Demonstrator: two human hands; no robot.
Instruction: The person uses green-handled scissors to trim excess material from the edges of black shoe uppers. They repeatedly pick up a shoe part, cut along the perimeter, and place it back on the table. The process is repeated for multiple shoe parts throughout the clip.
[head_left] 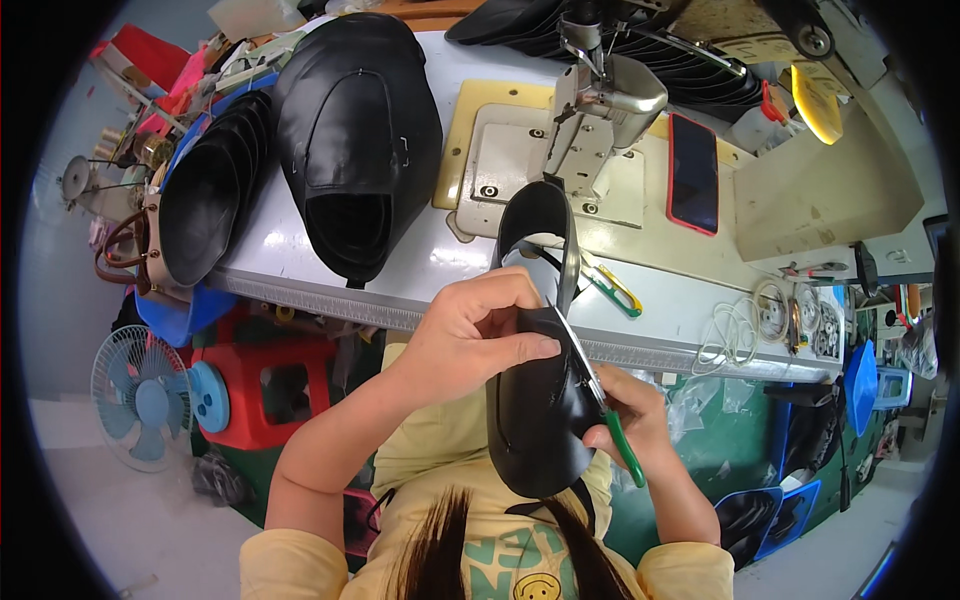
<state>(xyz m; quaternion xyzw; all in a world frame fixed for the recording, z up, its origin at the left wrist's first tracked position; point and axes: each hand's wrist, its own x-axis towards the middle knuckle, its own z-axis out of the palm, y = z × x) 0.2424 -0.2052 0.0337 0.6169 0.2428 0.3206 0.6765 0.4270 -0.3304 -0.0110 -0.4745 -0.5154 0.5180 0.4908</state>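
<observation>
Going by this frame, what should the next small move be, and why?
Probably the left hand should ease its thumb slightly back before any snip: it pinches the black shoe upper close beside the blades of the green-handled scissors, which the right hand holds.

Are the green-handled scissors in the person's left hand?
No, the right hand holds the scissors, while the left hand grips the black piece.
</observation>
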